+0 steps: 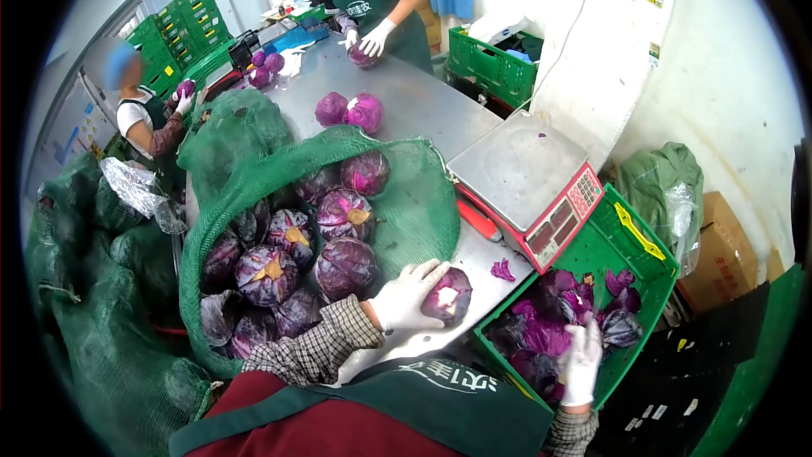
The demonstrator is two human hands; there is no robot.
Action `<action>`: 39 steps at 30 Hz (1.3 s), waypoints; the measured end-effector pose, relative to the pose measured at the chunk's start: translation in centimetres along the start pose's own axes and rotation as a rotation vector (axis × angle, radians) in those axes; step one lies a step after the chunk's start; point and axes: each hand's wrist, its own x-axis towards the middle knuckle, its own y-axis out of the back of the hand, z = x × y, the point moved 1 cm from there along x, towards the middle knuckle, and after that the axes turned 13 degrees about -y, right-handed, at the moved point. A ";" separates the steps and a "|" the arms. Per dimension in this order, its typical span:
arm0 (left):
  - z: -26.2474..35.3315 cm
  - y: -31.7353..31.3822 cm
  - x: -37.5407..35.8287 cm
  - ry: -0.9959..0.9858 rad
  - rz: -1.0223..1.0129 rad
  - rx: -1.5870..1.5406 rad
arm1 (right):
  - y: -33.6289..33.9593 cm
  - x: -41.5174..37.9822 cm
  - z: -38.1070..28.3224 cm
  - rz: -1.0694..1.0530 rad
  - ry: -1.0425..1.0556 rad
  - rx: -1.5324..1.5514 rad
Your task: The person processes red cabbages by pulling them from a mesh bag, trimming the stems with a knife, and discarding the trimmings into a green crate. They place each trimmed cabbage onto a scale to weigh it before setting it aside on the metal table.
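Note:
My left hand (409,296), in a white glove, grips the side of a red cabbage (448,297) on the metal table; its pale cut stem end faces up. Over the green crate (656,281) at the right is my right hand (581,362), also gloved, with fingers stretched out above loose purple cabbage leaves (541,332). Its palm side is hidden. Left of my left hand, a green mesh sack (414,203) lies open around several whole red cabbages (345,267), some with brownish stem ends showing.
A red-framed weighing scale (520,171) stands beyond the crate. Two more cabbages (364,112) sit farther up the table (436,110). One co-worker (389,17) handles a cabbage at the far end; another (144,110) stands at the left. Full mesh sacks (127,347) crowd the left side.

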 end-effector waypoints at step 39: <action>3.0 -1.4 0.3 0.314 0.016 -0.130 | -11.2 -0.2 -1.1 -0.442 0.458 -0.547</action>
